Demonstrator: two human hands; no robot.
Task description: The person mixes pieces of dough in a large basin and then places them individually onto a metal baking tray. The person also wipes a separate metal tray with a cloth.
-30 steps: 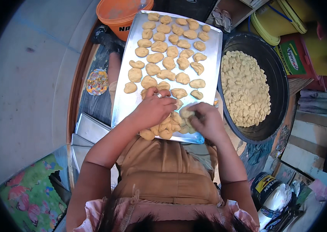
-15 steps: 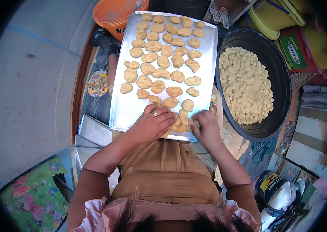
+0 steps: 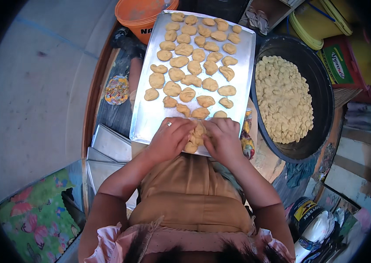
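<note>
So we've got a lump of dough point(image 3: 195, 138) at the near edge of the metal tray point(image 3: 147, 115), our left hand point(image 3: 170, 138) and right hand point(image 3: 222, 139) both pinched around it. Shaped pieces point(image 3: 194, 65) fill the far side; black basin point(image 3: 321, 83) sits right.

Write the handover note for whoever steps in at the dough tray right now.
Left hand and right hand: both pressed together on a lump of dough at the near edge of the metal tray.
Done: rows of shaped dough pieces fill the tray's far and middle part.
Left: the near strip of the tray holds few pieces.
The black basin on the right holds a heap of pale small pieces.
</note>
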